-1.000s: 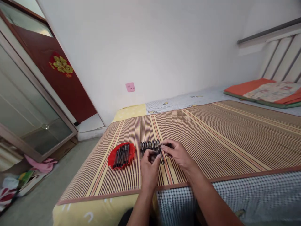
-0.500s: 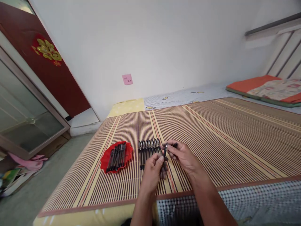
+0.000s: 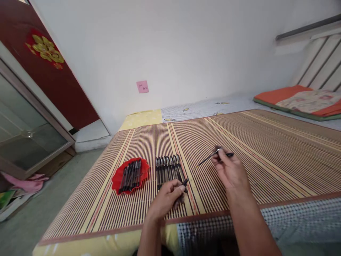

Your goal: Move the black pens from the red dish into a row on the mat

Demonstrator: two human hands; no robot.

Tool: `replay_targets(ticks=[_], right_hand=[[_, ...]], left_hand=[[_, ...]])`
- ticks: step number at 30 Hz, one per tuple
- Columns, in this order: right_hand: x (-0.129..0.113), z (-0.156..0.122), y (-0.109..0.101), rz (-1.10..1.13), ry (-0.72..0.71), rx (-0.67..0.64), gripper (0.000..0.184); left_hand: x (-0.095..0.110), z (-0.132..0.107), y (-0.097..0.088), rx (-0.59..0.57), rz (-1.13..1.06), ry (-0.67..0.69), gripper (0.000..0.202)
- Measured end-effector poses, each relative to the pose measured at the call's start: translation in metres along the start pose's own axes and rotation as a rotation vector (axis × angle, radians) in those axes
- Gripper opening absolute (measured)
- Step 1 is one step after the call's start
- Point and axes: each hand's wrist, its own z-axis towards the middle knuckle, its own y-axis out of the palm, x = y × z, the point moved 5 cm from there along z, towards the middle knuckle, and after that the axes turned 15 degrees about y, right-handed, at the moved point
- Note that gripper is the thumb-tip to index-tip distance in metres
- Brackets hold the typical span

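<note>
Left fingers clamped on mostly hidden pen barrel, right fingers on refill.

Left hand low, right hand higher and apart, fingers pinched, forearms bare.

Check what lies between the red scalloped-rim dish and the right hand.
Head view: a row of slim black-capped pens on the striped brown mat, then a stretch of that mat, then the thin dark rod the right hand holds.

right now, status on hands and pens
Left hand: dark pen part. Right hand: refill, apart. Pen row just beyond left hand. Red dish, holding pens, farther left.
</note>
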Motion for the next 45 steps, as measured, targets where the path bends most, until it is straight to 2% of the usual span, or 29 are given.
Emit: replay_targets(ticks=[3, 6, 9, 13, 18, 25, 28, 32, 34, 36, 39, 42, 45], right_hand=[[-0.003, 0.003, -0.007, 0.038, 0.023, -0.002, 0.028], [0.016, -0.001, 0.006, -0.052, 0.189, -0.091, 0.027], [0.036, -0.010, 0.024, -0.128, 0.285, -0.186, 0.027], [0.044, -0.016, 0.036, -0.161, 0.294, -0.230, 0.026], [0.041, -0.015, 0.034, -0.134, 0.262, -0.203, 0.027], [0.047, -0.019, 0.041, -0.213, 0.310, -0.267, 0.026], [0.046, -0.019, 0.040, -0.292, 0.267, -0.266, 0.025], [0.041, -0.020, 0.039, -0.479, 0.119, -0.192, 0.026], [0.044, -0.022, 0.042, -0.636, 0.130, -0.221, 0.025], [0.050, -0.025, 0.048, -0.788, 0.152, -0.276, 0.023], [0.055, -0.029, 0.056, -0.924, 0.095, -0.317, 0.020], [0.058, -0.029, 0.058, -0.953, 0.059, -0.336, 0.020], [0.060, -0.021, 0.049, -0.911, 0.143, -0.338, 0.024]], left_hand=[[-0.001, 0.002, -0.008, 0.125, -0.028, 0.022, 0.035], [0.001, 0.007, -0.004, 0.277, -0.122, 0.049, 0.036], [0.002, 0.011, 0.004, 0.328, -0.168, 0.073, 0.038], [0.002, 0.011, 0.004, 0.400, -0.166, 0.099, 0.041], [0.002, 0.011, 0.009, 0.323, -0.161, 0.097, 0.036], [0.001, 0.010, 0.010, 0.322, -0.142, 0.092, 0.035], [0.000, 0.011, 0.010, 0.316, -0.150, 0.081, 0.033], [0.000, 0.012, 0.005, 0.423, -0.086, 0.109, 0.032], [-0.001, 0.012, 0.002, 0.445, -0.005, 0.126, 0.031], [-0.003, 0.013, 0.001, 0.420, 0.074, 0.141, 0.028], [-0.007, 0.014, 0.004, 0.371, 0.178, 0.165, 0.026], [-0.008, 0.015, 0.008, 0.342, 0.205, 0.162, 0.028], [-0.004, 0.015, 0.007, 0.327, 0.236, 0.175, 0.031]])
